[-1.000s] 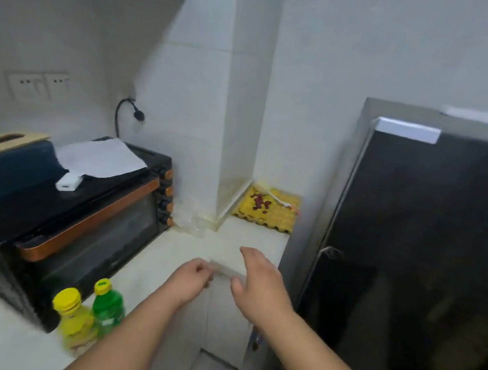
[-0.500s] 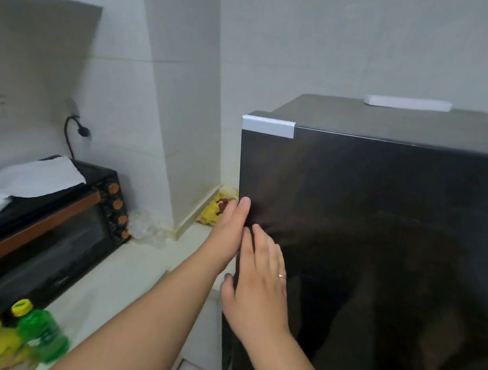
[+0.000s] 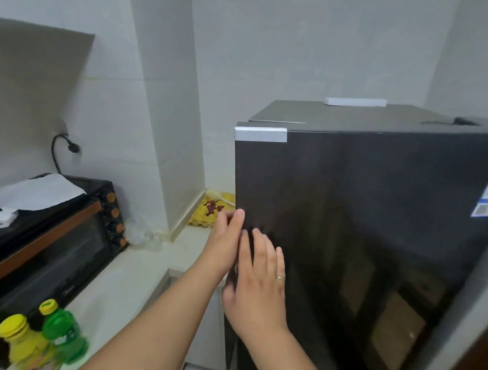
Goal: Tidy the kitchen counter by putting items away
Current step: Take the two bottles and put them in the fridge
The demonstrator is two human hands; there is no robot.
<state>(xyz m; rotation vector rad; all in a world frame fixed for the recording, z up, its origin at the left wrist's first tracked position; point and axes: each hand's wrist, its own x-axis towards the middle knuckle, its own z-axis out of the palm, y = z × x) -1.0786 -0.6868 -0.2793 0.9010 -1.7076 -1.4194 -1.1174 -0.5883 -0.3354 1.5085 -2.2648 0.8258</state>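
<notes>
A tall black fridge [image 3: 367,226] with a glossy door stands to the right of the pale counter [image 3: 126,281]. My left hand [image 3: 225,242] rests against the door's left edge, fingers straight and together, thumb side toward me. My right hand [image 3: 257,284], wearing a ring, lies flat on the door face just beside it, fingers spread. Neither hand holds anything. A yellow bottle [image 3: 21,345] and a green bottle [image 3: 64,337] stand at the counter's near left. A yellow egg tray [image 3: 213,211] with red bits sits in the far corner beside the fridge.
A black toaster oven [image 3: 52,244] with orange knobs fills the counter's left side, white paper [image 3: 39,192] and a small white object on top. A crumpled clear plastic bag [image 3: 142,234] lies beside it. A white bar [image 3: 355,102] rests on the fridge top.
The view turned right from the counter to the fridge. Both hands rose from above the counter's end to the door's left edge and have hardly moved in the last half second.
</notes>
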